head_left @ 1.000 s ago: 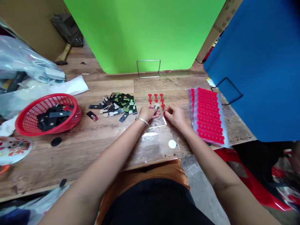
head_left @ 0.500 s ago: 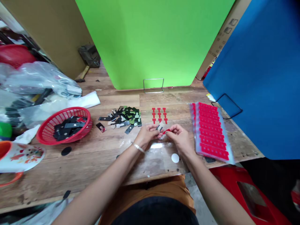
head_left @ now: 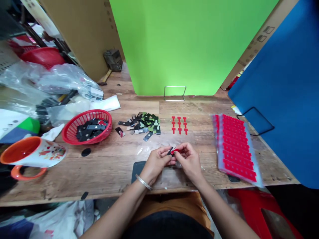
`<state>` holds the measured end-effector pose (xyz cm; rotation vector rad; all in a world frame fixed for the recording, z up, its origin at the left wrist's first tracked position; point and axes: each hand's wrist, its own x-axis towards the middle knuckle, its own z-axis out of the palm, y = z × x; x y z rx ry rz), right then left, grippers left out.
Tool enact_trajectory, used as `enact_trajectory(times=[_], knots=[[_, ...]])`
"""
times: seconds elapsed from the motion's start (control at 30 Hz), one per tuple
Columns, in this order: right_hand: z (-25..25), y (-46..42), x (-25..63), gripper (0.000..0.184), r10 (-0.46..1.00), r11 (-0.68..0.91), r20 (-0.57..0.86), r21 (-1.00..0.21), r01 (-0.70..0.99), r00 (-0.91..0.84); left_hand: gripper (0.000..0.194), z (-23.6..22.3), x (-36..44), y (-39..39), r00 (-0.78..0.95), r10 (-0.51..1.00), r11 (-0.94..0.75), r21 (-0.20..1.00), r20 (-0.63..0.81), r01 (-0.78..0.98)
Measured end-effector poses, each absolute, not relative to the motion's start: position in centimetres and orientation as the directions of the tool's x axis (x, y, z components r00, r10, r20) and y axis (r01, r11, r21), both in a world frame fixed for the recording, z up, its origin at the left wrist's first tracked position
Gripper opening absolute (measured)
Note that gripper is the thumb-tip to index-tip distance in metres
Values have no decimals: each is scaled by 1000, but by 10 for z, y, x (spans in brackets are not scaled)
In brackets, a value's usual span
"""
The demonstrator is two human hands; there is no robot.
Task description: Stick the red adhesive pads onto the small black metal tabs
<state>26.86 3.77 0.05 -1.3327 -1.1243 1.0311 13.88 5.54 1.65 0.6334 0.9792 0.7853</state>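
Note:
My left hand point(head_left: 156, 162) pinches a small black-and-silver part point(head_left: 170, 151) near the table's front edge. My right hand point(head_left: 189, 160) meets it there, fingers closed on a small red sticker point(head_left: 176, 151) pressed against that part. Both hands hover over a clear plastic sheet point(head_left: 171, 166). Beyond them lie three short rows of red T-shaped stickers point(head_left: 179, 124). A pile of black, green and silver parts point(head_left: 142, 123) lies to the left of those.
A red basket point(head_left: 86, 126) with black parts stands at the left, an orange-and-white mug point(head_left: 32, 153) nearer me. A stack of red sticker sheets point(head_left: 235, 146) lies at the right. Green point(head_left: 189, 46) and blue boards point(head_left: 281, 96) stand behind. Plastic bags point(head_left: 57, 83) crowd the far left.
Both hands drew back from the red sticker rows toward the table's front edge, bringing the small part and a red sticker together. The camera view shifted, showing more of the left side.

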Motion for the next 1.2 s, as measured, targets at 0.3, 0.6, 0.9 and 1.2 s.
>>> enact_trajectory(times=[0.3,0.6,0.9,1.2], knots=[[4,35,263,13,978,-11,-3,-999,36,210,32,16,136,53,343,824,553,772,-451,-313],[5,34,264,11,979,24,41,-996,83,201,30,21,136,54,352,809,577,753,-472,-317],[4,34,266,9,979,55,76,-992,113,190,30,21,136,53,364,818,557,773,-446,-305],[6,34,267,11,980,35,50,-996,81,195,32,21,136,52,359,813,566,767,-458,-303]])
